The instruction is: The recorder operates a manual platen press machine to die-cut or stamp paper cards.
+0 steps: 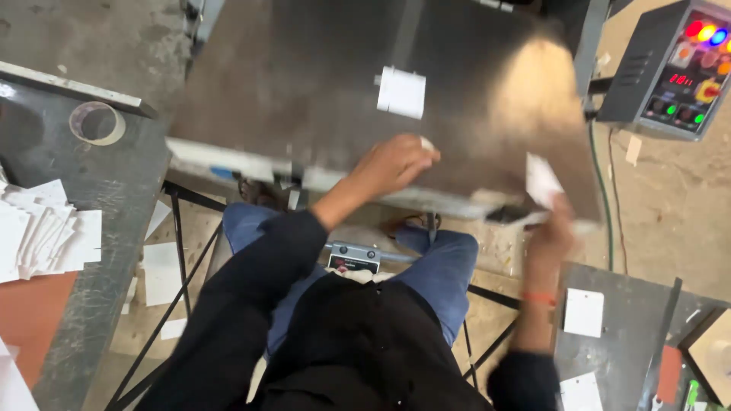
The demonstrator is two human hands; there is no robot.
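Nearest the camera, the person sits in a black top and blue trousers, with a small grey metal pedal box (354,257) between the knees. On the dark side table (632,350) at the person's right lie two white square cards (584,312), one near its front edge. The right hand (550,228), blurred with motion, pinches a white card (542,181) at the near right corner of the steel work plate (304,91). The left hand (392,164) rests on the plate's near edge, fingers curled over a small white piece (427,143); how tightly it grips cannot be told. Farther in, near the plate's middle, lies another white folded card (401,92). On the grey bench (106,190) to the left, a fanned stack of white cards (46,232) sits by its left edge, with a roll of tape (97,123) beyond. At the far right stands a grey control box (674,68) with coloured round lamps and a red display.
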